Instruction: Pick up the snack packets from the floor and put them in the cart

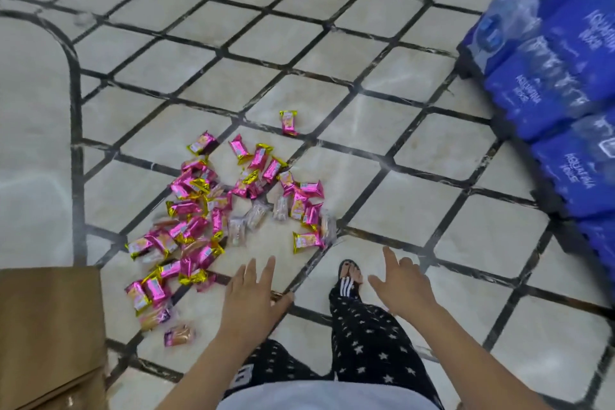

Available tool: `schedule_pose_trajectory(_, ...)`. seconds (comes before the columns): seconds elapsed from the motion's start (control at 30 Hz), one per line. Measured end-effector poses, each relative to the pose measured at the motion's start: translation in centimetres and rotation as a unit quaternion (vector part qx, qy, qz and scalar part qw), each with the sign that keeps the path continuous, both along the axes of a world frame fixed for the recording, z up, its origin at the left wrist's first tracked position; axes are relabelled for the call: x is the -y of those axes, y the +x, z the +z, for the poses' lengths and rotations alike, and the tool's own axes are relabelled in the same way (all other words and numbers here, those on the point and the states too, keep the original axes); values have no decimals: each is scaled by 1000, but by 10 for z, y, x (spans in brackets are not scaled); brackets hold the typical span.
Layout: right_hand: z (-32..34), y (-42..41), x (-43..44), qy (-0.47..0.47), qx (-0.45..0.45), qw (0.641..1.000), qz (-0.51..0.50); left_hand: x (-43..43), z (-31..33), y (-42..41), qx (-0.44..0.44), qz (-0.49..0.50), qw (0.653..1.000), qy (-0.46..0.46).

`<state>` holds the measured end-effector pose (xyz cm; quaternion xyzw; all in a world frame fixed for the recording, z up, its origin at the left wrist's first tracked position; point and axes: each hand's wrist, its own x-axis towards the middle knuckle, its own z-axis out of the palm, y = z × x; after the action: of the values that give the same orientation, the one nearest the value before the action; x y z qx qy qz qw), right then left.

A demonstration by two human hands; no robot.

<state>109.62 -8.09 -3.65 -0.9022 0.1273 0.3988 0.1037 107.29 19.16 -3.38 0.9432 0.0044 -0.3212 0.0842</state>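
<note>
Tiled floor [366, 83], blurred snack packets [213, 210], brown box [50, 326] cut off; left hand [248, 296], right hand [402, 286], fingers loose, empty.

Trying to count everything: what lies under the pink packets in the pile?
Clear-wrapped packets peek out beneath the pink packets, all on the tiled floor. Any others buried under overlaps are hidden.

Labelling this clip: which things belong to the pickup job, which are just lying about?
Job: pink-and-gold foil snack packets, clear-wrapped snack packets, left hand, right hand.
Lying about: blue shrink-wrapped water-bottle packs, brown box-like object (role unclear).
</note>
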Motion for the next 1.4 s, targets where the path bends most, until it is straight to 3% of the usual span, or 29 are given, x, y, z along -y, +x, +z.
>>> schedule_pose_trajectory(0.17,-26,34,64,-13,-25,1000,-11,41,-27,17,-40,25,998,32)
schedule_pose_trajectory(0.3,-62,54,69,1,-62,998,31,40,-57,28,-16,100,993,57)
schedule_pose_trajectory(0.43,-113,72,59,20,-79,997,18,42,-107,36,-48,89,993,64)
schedule_pose_trajectory(0.57,-192,82,51,29,-98,995,-15,44,-181,46,-64,48,995,56)
schedule_pose_trajectory(0.73,-321,101,38,10,-107,993,38,42,-305,69,-85,51,993,58)
schedule_pose_trajectory(0.83,-414,117,27,15,-98,993,62,39,-395,81,-82,3,995,65)
schedule_pose_trajectory(0.97,-536,135,2,60,-56,997,0,37,-514,95,-76,-51,994,67)
schedule_pose_trajectory(1.1,-632,147,-33,92,17,996,-6,34,-622,102,47,-92,994,34)
schedule_pose_trajectory(1.27,-694,143,-56,68,125,988,-64,44,-700,107,81,-153,985,5)
schedule_pose_trajectory(1.4,-698,133,-47,158,180,961,-135,42,-706,114,107,-129,986,6)
